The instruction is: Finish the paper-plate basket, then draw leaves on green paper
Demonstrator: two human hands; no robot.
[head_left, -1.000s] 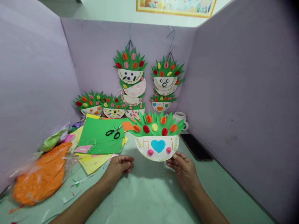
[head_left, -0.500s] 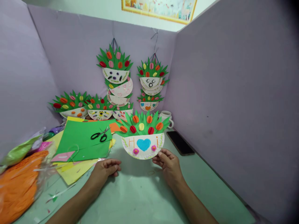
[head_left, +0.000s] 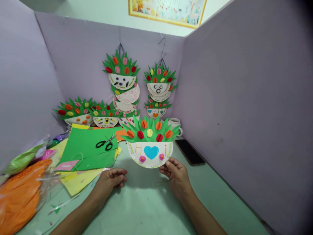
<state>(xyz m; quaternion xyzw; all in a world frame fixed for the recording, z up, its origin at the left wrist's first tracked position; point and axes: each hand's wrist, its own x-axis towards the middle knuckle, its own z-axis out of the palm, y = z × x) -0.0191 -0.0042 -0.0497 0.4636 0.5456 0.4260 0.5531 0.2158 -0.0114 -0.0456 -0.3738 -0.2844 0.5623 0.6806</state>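
My right hand [head_left: 176, 172] pinches the lower right rim of a paper-plate flower basket [head_left: 136, 160], holding it up, roughly upright, above the table. Its white half-plate bears "H", a blue heart, an "i" and two pink flowers. Green paper leaves with orange, red and yellow paper tulips rise above the plate. My left hand [head_left: 112, 179] rests on the table to the lower left of the basket, apart from it. Its fingers are loosely bent and hold nothing. Close to that hand lie the yellow paper [head_left: 79, 184] and green paper [head_left: 90, 140], with black-handled scissors [head_left: 105, 143] on top.
Similar flower baskets [head_left: 122, 81] hang on the purple back panel, and others [head_left: 106, 121] lean below. A phone [head_left: 190, 152] and white mug [head_left: 174, 122] are at the right. Bagged orange material [head_left: 22, 192] lies left. A rubber band [head_left: 158, 184] is near my right hand.
The whole view has shifted slightly, with the background sitting a little lower in the picture. My right hand keeps its grip on the basket, and my left hand has hardly moved.
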